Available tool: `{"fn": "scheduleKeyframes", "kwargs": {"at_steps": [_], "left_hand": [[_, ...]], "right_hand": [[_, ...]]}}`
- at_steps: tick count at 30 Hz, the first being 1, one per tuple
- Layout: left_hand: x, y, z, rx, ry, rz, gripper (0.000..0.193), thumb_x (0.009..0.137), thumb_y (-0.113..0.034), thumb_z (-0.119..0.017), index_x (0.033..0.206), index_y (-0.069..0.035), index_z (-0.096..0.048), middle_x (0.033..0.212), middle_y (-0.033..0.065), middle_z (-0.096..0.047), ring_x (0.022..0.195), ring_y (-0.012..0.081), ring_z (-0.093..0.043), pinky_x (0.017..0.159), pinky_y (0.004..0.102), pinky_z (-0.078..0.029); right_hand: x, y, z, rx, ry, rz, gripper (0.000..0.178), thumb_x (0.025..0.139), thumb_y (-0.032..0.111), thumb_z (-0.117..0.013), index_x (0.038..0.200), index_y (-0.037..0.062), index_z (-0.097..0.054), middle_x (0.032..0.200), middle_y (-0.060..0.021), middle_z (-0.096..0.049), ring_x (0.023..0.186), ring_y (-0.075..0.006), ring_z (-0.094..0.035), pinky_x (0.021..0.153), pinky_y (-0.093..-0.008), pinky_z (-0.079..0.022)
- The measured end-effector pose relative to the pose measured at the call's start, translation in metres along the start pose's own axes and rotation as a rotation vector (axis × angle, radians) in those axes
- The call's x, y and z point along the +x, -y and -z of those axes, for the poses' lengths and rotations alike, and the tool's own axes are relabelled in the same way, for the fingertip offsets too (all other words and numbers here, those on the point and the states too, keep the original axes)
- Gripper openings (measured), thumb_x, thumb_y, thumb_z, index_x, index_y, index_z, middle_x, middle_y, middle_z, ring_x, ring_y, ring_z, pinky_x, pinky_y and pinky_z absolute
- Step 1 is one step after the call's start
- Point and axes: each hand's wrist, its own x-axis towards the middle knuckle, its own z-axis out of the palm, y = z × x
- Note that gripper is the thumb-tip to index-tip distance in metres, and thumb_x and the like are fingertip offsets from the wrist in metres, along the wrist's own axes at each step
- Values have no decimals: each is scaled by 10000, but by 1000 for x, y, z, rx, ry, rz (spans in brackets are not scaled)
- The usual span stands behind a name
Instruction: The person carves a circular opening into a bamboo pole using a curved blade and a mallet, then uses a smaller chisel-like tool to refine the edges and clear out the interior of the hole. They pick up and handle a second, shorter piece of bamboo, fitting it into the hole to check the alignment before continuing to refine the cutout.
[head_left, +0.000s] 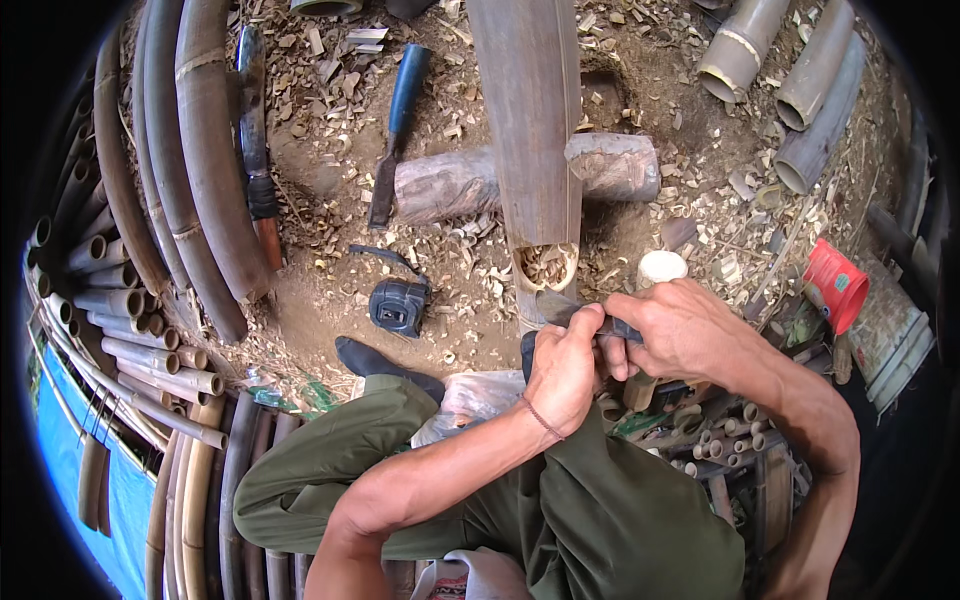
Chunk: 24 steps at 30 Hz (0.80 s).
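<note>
A thick brown bamboo pole [525, 110] runs away from me, with a notch [548, 268] cut in its near end and pale shavings lying in it. Just below the notch is the dark blade of a knife [556, 308], its tip against the bamboo. My right hand [675, 325] is closed round the knife from the right, its handle mostly hidden by the fingers. My left hand [562, 368] meets it, thumb and fingers pressed on the blade side. Under the pole lies a short log [447, 186].
A blue-handled chisel [398, 130], a black tape measure [398, 305] and a sheathed long blade [256, 130] lie left on chip-strewn ground. Bamboo poles [205, 150] stack along the left. Cut bamboo pieces [740, 50] lie far right, near a red container [838, 287].
</note>
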Motion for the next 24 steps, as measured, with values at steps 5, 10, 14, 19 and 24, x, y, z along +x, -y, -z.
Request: {"fn": "scheduleKeyframes", "kwargs": {"at_steps": [5, 10, 14, 19, 24], "left_hand": [[2, -25, 20, 524, -83, 77, 367, 951, -231, -480, 709, 31, -567, 581, 111, -556, 501, 184, -527, 518, 325, -460], [2, -43, 34, 845, -65, 10, 453, 917, -215, -481, 610, 103, -580, 568, 159, -595, 466, 203, -574, 443, 339, -475], [14, -62, 45, 1041, -60, -103, 493, 911, -226, -469, 571, 115, -572, 506, 161, -568, 424, 217, -569, 432, 371, -483], [8, -68, 38, 1208, 22, -112, 597, 940, -384, -486, 648, 123, -603, 527, 175, -583, 480, 249, -621, 492, 389, -513], [-61, -56, 34, 1554, 334, -343, 907, 820, -641, -658, 1253, 133, -468, 1014, 270, -644, 935, 358, -666, 808, 448, -533]], "right_hand": [[-3, 13, -61, 392, -183, -112, 210, 808, 93, -591, 989, 0, -540, 811, -226, -678, 767, -433, -657, 673, -503, -527], [10, 33, -96, 592, -334, -135, 238, 813, 61, -586, 1005, -41, -490, 832, -269, -649, 782, -465, -641, 693, -513, -512], [28, 44, -114, 681, -434, -132, 267, 823, 77, -594, 1030, -31, -465, 774, -294, -627, 758, -488, -631, 679, -541, -497], [27, 39, -105, 634, -446, -151, 304, 856, 132, -580, 1075, -39, -458, 756, -291, -632, 754, -494, -632, 686, -554, -492], [-15, 35, -100, 933, -630, -159, 303, 961, 234, -534, 1122, -16, -475, 855, -203, -679, 809, -300, -691, 727, -434, -516]]}}
